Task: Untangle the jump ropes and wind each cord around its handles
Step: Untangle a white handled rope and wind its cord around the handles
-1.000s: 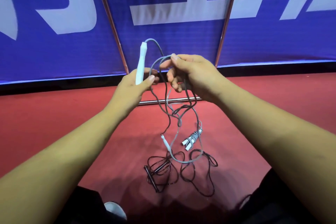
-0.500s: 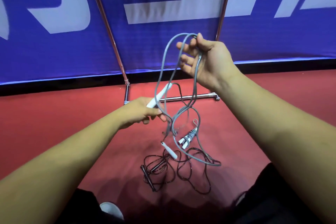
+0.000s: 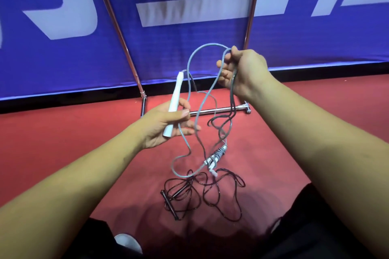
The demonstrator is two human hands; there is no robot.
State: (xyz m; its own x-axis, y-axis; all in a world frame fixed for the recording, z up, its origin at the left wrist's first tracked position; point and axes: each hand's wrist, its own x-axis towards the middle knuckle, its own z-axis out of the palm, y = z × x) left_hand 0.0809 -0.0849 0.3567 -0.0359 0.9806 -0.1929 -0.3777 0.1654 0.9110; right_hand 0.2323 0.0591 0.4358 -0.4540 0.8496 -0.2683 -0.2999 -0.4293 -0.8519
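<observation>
Left hand (image 3: 166, 126) gripped the slim white plastic handle (image 3: 175, 103), long axis toward 12 o'clock; its pale grey cord (image 3: 202, 48) arched off to 2 o'clock, where the right hand (image 3: 244, 73) clutched it.

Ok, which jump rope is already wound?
The small bundle, grey cord wrapped round white handles; the black rope sprawls loose, the blue-grey rope hangs in open loops.
</observation>
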